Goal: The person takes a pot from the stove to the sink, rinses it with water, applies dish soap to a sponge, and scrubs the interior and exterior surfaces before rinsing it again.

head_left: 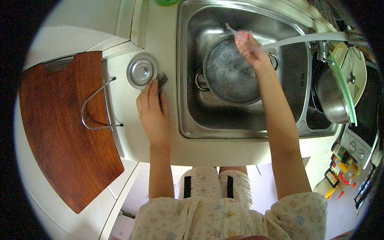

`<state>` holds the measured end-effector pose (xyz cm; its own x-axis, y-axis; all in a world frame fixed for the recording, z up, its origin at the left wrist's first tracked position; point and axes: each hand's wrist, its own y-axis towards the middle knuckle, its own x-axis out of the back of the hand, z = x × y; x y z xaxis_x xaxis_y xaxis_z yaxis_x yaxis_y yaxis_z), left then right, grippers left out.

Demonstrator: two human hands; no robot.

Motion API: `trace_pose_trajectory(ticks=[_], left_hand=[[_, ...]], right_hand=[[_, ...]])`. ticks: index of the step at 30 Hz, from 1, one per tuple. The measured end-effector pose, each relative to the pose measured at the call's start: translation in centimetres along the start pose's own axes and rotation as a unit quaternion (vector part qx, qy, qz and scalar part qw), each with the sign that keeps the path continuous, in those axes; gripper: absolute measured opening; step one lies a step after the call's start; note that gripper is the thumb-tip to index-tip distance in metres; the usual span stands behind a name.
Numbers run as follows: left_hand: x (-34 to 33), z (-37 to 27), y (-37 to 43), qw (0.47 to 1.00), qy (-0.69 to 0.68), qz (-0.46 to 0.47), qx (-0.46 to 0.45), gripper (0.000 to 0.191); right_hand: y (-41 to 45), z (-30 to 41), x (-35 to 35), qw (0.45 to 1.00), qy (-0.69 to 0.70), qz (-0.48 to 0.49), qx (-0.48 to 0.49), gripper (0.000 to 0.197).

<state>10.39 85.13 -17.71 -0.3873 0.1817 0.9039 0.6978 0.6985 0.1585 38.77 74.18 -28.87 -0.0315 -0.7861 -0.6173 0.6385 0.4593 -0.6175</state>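
Note:
My right hand (pixel 250 49) is raised over the stainless steel sink, its fingers closed around a small translucent, pinkish thing (pixel 240 36) that I cannot name for sure. Below that hand stands a round metal pot (pixel 231 75) with two loop handles, holding foamy water. A white hose or spout (pixel 309 38) reaches in from the right, its end near my right wrist. My left hand (pixel 154 111) is on the pale counter left of the sink, blurred, with a dark thing (pixel 162 81) at its fingers; its grip on it is unclear. A small round metal dish or lid (pixel 142 72) lies by its fingertips.
A wooden board (pixel 69 126) lies at the left, beside a bent metal wire stand (pixel 84 111). Right of the sink basin (pixel 222 120) lean a metal pan (pixel 333 93) and a green-edged rack or tray (pixel 343 87). Bottles (pixel 342 153) stand near the stove knobs.

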Motion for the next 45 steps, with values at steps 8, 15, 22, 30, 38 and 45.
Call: trace_pose_trajectory(ticks=[8,15,22,30,38,45], left_hand=[[0.4,-2.5,0.2,0.98,0.155,-0.125,-0.025,0.038],[-9.2,-7.2,3.3,0.995,0.025,0.09,-0.022,0.05],[-17.2,-5.2,5.6,0.919,0.111,0.357,0.126,0.059],[-19.2,-4.9,4.8,0.918,0.092,0.37,0.114,0.061],[-21.6,-4.3,4.5,0.897,-0.076,0.406,0.156,0.056],[-18.8,-5.6,5.7,0.919,-0.055,0.368,0.128,0.047]], right_hand=[[-3.2,2.5,3.9,0.98,-0.199,-0.024,0.005,0.022],[-3.5,6.4,11.6,0.663,-0.659,-0.21,0.287,0.04],[-2.2,4.2,14.7,0.809,-0.526,-0.194,0.173,0.064],[-1.2,5.1,15.5,0.769,-0.521,-0.238,0.283,0.066],[-4.5,7.4,11.7,0.836,-0.388,-0.249,0.298,0.049],[-4.5,7.8,11.1,0.847,-0.359,-0.256,0.298,0.048]])
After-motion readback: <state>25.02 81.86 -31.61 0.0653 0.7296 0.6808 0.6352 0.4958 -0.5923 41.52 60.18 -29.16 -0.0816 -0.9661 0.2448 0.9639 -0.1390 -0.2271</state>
